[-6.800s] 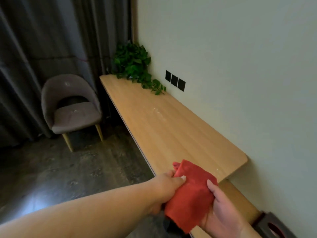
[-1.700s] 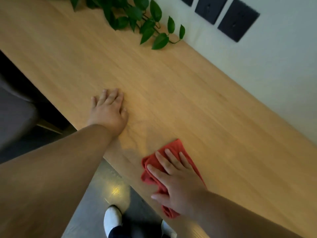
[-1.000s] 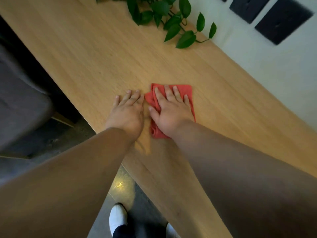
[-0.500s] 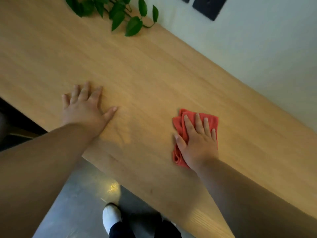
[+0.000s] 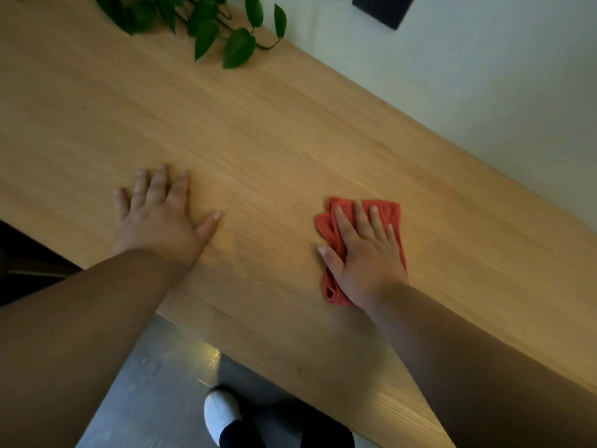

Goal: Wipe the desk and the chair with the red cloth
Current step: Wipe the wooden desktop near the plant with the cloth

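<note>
The folded red cloth (image 5: 389,211) lies flat on the light wooden desk (image 5: 258,130), right of centre. My right hand (image 5: 363,253) presses palm-down on it with fingers spread, covering most of it. My left hand (image 5: 158,218) rests flat on the bare desk to the left, fingers apart, holding nothing. The chair is out of view.
Green trailing plant leaves (image 5: 206,24) lie on the desk at the top. A pale wall (image 5: 484,76) with a black socket plate (image 5: 381,8) runs along the far edge. Below the near desk edge is grey floor (image 5: 155,389) and my white shoe (image 5: 223,412).
A second ago my right hand held the cloth next to my left hand. It has slid the cloth to the right, away from the left hand, which stays flat on the desk.
</note>
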